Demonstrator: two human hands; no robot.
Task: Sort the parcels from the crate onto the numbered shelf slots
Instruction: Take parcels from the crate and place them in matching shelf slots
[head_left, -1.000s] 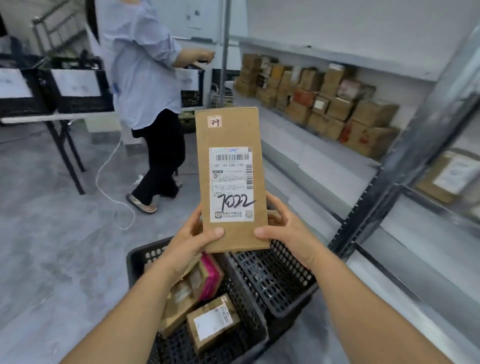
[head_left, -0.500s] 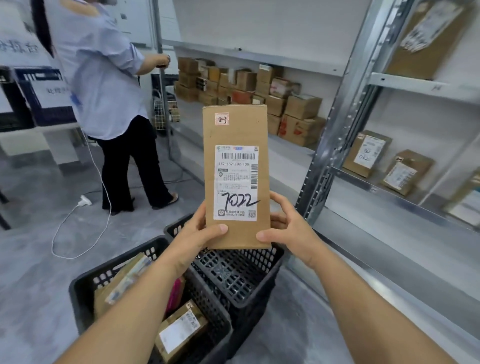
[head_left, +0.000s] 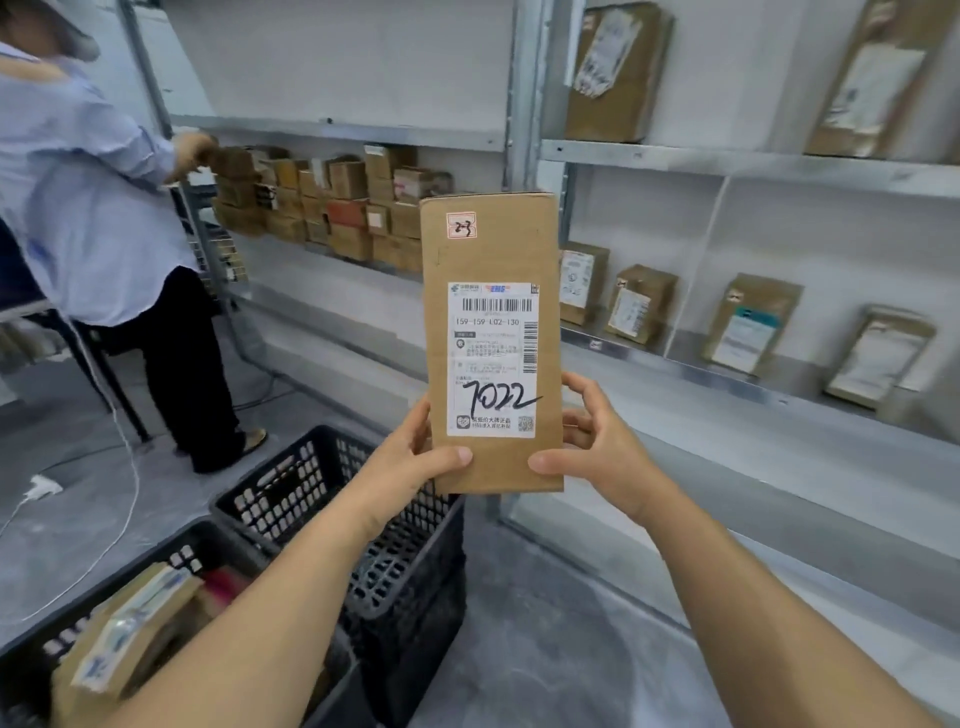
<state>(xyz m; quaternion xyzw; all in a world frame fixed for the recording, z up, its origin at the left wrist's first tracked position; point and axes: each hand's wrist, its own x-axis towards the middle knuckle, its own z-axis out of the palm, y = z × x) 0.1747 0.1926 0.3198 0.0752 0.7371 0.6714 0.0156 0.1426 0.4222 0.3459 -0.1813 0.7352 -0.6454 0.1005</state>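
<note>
I hold a tall brown cardboard parcel (head_left: 491, 249) upright at the centre of the view, its white label marked "7022" and a small sticker reading "2-3" near the top. My left hand (head_left: 410, 462) grips its lower left edge and my right hand (head_left: 597, 441) grips its lower right edge. Below left, a black plastic crate (head_left: 47, 644) holds several more parcels. A metal shelf (head_left: 727, 374) at the right carries several upright parcels, spaced apart.
A second black crate (head_left: 363, 519), with nothing seen inside, stands beside the first one, under my hands. A person in a light shirt (head_left: 88, 197) works at the left by a shelf stacked with small boxes (head_left: 332, 208). A white cable (head_left: 124, 467) lies on the grey floor.
My view has swung right and closer to the shelves, so the right-hand shelf with its upright parcels now fills the view. The parcel stays in both hands, upright as before.
</note>
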